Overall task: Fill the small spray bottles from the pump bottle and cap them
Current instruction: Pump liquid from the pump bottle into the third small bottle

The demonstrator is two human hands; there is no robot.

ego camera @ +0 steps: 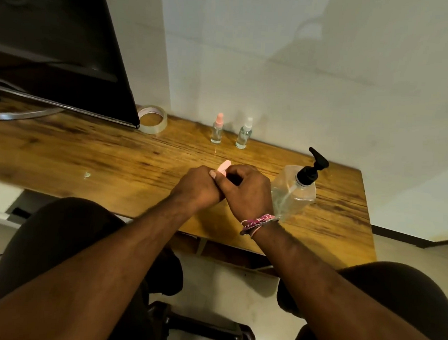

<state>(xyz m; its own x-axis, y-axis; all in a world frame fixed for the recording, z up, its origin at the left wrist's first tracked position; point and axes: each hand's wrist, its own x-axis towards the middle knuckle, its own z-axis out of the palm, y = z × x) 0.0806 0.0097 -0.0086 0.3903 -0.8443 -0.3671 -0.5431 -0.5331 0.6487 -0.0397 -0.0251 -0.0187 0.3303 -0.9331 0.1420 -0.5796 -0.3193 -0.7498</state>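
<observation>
Between the two hands, over the near part of the desk (95, 148), a pink-capped spray bottle (223, 166) was held, mostly hidden. The left hand (199, 186) curled round its body, probably steadying it, while the right hand (245, 191) pinched at the pink top, apparently seating the cap; each grip was closed on the bottle. Just right of the grip stood the pump bottle (294, 191), within reach for filling. Beyond the grip, well apart, two capped small bottles (217, 129) (244, 133) stood side by side, seemingly finished and set aside.
</observation>
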